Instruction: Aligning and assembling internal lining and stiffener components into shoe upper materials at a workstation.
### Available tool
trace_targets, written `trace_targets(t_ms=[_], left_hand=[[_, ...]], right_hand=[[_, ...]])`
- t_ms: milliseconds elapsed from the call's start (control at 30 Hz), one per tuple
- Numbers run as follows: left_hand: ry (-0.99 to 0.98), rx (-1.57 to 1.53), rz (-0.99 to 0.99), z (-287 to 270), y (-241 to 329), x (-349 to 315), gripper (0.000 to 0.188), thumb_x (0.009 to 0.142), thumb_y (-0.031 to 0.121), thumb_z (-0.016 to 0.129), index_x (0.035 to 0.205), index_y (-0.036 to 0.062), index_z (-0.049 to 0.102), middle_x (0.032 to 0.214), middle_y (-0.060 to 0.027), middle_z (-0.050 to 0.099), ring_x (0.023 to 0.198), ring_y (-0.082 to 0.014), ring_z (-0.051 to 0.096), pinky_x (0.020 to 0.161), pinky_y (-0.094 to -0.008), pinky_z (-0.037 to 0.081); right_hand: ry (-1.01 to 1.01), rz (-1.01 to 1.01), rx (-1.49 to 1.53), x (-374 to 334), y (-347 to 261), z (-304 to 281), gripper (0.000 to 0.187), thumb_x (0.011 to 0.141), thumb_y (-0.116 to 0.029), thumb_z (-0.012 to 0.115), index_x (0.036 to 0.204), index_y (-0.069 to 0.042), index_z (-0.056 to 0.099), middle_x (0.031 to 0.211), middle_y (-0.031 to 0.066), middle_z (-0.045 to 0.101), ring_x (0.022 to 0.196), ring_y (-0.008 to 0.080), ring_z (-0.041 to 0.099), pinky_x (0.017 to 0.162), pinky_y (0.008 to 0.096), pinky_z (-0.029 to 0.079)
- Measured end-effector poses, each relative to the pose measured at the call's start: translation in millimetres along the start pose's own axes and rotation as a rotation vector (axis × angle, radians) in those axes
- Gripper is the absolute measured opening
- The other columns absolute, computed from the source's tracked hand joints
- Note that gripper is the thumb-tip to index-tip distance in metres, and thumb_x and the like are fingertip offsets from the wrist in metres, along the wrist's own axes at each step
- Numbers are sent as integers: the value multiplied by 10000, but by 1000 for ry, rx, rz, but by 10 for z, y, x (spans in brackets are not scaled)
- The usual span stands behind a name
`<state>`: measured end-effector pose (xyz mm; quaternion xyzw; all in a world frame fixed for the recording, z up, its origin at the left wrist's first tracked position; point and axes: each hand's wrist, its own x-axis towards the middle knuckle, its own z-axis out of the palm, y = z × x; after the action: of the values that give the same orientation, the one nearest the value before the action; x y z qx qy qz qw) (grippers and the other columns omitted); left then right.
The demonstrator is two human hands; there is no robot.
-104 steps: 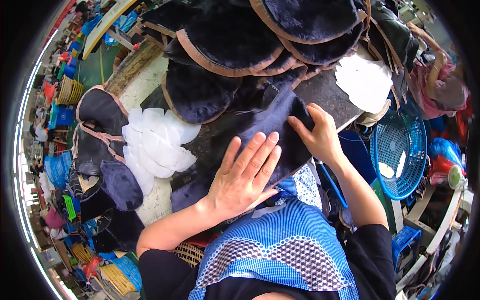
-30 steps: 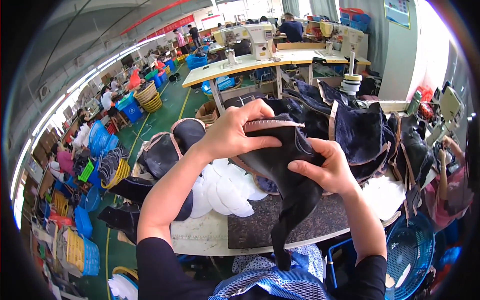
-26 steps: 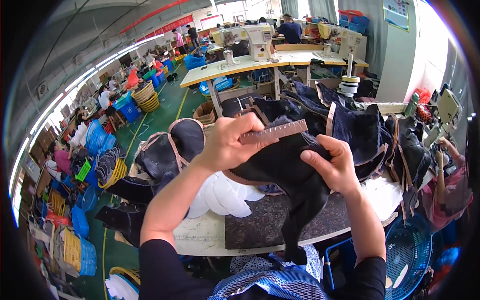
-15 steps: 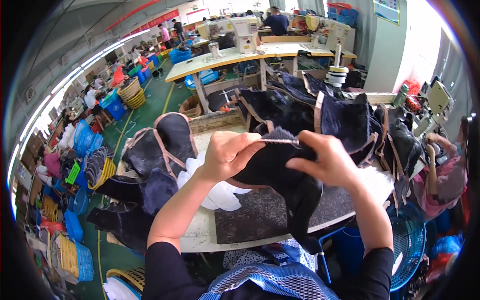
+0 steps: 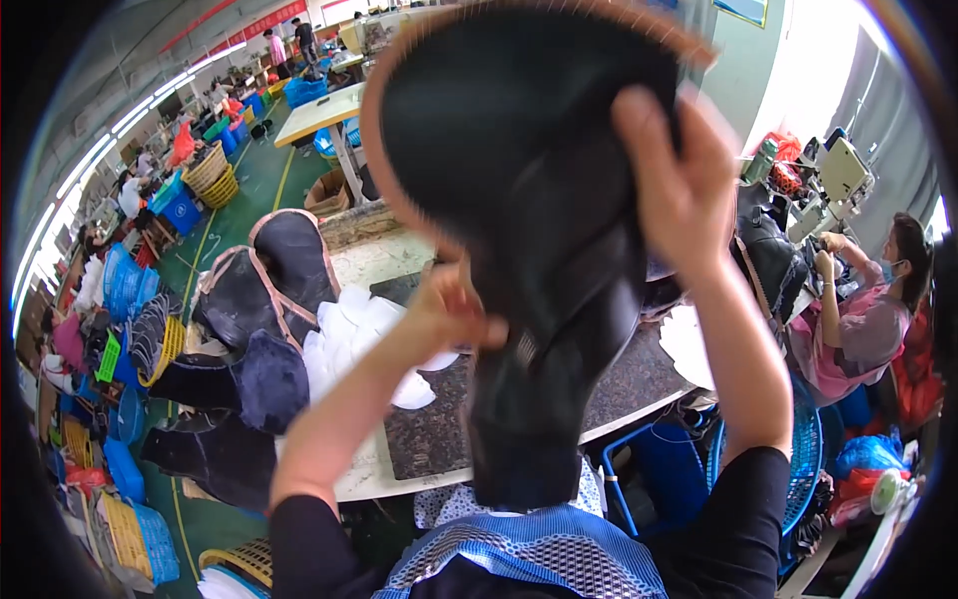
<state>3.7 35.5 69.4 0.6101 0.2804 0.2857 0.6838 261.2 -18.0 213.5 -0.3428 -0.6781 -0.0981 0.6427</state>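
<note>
A large black leather boot upper hangs upright before me, its wide rounded top edged with a tan strip. Its lower end reaches down over the front edge of the table. My right hand grips its upper right edge, thumb on the front face; motion blurs the fingers. At the left edge, lower down, my left hand is closed with curled fingers and its thumb lying over the leather. Behind the upper lies a dark speckled board on the pale worktable. White thin pieces lie beside my left forearm.
More black uppers with tan edging and dark fuzzy pieces are heaped at the table's left. On the right, a co-worker in pink sits by a machine. A blue basket stands below the table's right side.
The black upper has been lifted, opened out and turned, so its smooth face and tan rim show. My right hand has risen; my left has moved lower along the edge. The view has shifted right.
</note>
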Motion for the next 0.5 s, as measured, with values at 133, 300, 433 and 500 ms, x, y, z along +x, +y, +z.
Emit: trace_targets(t_ms=[133, 300, 433, 500], left_hand=[[215, 611, 757, -46, 1500, 832, 362, 841, 331, 861, 956, 20, 716, 862, -36, 716, 784, -108, 653, 684, -334, 528], [117, 700, 1305, -73, 2260, 1757, 543, 1004, 223, 648, 1486, 93, 435, 1387, -206, 576, 1284, -287, 570, 1051, -376, 447], [645, 890, 1224, -224, 1173, 2080, 413, 899, 181, 703, 1263, 15, 602, 1156, -203, 656, 1156, -439, 590, 1001, -487, 481], [566, 1053, 1023, -236, 446, 1842, 520, 735, 4, 598, 1255, 17, 589, 1213, -196, 609, 1179, -408, 554, 1057, -478, 441]], right_hand=[[69, -14, -132, 821, 377, -944, 272, 965, -211, 740, 1184, -50, 730, 937, -13, 717, 840, 35, 610, 689, 185, 429], [-314, -248, -79, 926, 667, -1282, 326, 919, -164, 705, 1186, 22, 686, 1433, 167, 604, 1251, 259, 617, 1105, 373, 450], [-407, -142, -363, 83, 1263, -813, 301, 754, -9, 630, 1045, 18, 702, 1360, 186, 638, 1288, 340, 581, 1126, 419, 414], [-460, 47, -345, -464, 1707, -915, 360, 691, 39, 609, 1036, 8, 706, 1397, 177, 627, 1287, 357, 574, 1133, 427, 406]])
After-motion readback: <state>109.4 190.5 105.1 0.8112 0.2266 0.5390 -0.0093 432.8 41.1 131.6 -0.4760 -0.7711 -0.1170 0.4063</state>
